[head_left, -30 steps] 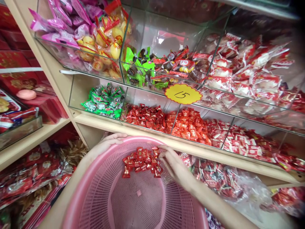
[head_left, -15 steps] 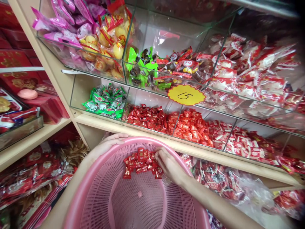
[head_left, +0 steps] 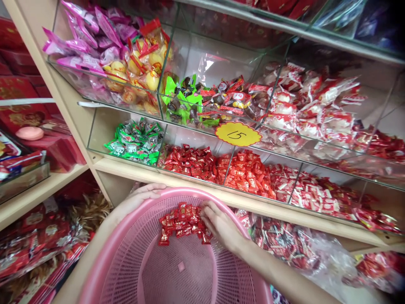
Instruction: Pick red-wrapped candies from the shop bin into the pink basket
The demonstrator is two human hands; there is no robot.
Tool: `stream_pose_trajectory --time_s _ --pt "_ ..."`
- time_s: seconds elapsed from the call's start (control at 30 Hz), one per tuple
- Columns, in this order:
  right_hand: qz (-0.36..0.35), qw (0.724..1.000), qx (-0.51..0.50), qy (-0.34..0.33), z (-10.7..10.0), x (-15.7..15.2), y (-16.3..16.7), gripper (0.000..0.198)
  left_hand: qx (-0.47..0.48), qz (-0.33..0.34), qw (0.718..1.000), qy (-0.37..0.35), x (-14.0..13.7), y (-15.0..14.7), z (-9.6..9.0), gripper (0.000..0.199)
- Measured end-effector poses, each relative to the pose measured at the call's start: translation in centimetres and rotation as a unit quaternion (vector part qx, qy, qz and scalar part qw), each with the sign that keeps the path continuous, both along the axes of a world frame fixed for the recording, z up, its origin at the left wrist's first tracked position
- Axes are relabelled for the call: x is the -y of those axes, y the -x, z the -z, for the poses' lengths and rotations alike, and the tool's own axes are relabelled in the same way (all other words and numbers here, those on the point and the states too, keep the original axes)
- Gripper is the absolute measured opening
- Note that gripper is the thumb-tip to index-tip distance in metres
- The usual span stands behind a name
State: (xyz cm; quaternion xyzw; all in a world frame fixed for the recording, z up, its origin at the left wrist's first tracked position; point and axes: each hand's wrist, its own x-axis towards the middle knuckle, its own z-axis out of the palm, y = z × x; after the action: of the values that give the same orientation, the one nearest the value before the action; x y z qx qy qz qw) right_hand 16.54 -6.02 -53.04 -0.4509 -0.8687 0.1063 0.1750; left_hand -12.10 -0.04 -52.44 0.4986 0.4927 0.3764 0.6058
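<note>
I note tiered shelf (head_left: 268, 210) stocked with wrapped candy (head_left: 249, 173). Pink basket (head_left: 126, 242) stands before it. Left hand (head_left: 137, 200) lies over far left rim, back upward, fingers extended, close together; thumb hidden, so I cannot tell whether grip is clamped. Right hand (head_left: 220, 226) reaches in over right rim, fingers curled together at right edge of red candies (head_left: 182, 219), heaped inside at far side; I cannot tell whether any is pinched. Yellow tag (head_left: 238, 134) reads "15", handwritten. Print on red wrappers too small to read.
</note>
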Motion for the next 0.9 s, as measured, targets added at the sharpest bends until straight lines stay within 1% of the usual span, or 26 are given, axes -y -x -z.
stream_pose_trajectory --time_s 0.07,0.13,0.2,0.27,0.3,0.37,0.43,0.5,0.57,0.67,0.77,0.9 --pt "-0.008 1.0 0.001 -0.014 -0.8 0.2 0.0 0.017 0.001 0.007 1.0 0.009 -0.2 0.1 0.2 0.041" --pt "-0.018 0.999 -0.003 -0.032 -2.3 0.2 0.0 0.017 0.003 0.012 1.0 0.014 -0.4 0.1 0.2 0.039" --pt "-0.019 0.998 -0.011 -0.056 -4.7 -0.2 0.1 0.017 0.004 0.013 1.0 0.022 -0.4 0.1 0.1 0.038" --pt "0.001 0.996 -0.008 -0.094 -7.5 -1.2 0.3 0.018 0.007 0.011 0.999 0.032 -0.3 0.0 0.0 0.041" --pt "0.018 0.993 0.008 -0.118 -8.9 -2.0 0.4 0.018 0.009 0.007 0.999 0.035 -0.2 0.0 -0.1 0.041" --pt "0.069 0.979 0.086 -0.172 -11.2 -3.8 0.7 0.019 0.018 -0.002 0.999 0.037 0.0 -0.2 -0.2 0.041" --pt "0.114 0.951 0.194 -0.212 -12.5 -5.7 1.1 0.02 0.025 -0.007 0.999 0.038 0.1 -0.3 -0.2 0.041" --pt "0.136 0.924 0.282 -0.221 -12.8 -7.4 1.6 0.023 0.031 -0.005 0.999 0.041 0.0 -0.3 -0.2 0.04" --pt "0.148 0.91 0.334 -0.196 -12.4 -8.5 2.1 0.025 0.03 0.002 0.999 0.033 -0.1 -0.2 0.0 0.039" --pt "0.172 0.902 0.364 -0.153 -11.4 -9.3 2.9 0.026 0.016 0.017 1.0 0.004 -0.4 0.2 0.3 0.038" --pt "0.187 0.9 0.367 -0.144 -10.7 -9.4 3.5 0.026 0.005 0.021 1.0 -0.013 -0.6 0.5 0.6 0.041" --pt "0.192 0.9 0.365 -0.139 -10.6 -9.3 3.7 0.027 -0.008 0.012 1.0 -0.016 -0.5 0.5 0.5 0.045"
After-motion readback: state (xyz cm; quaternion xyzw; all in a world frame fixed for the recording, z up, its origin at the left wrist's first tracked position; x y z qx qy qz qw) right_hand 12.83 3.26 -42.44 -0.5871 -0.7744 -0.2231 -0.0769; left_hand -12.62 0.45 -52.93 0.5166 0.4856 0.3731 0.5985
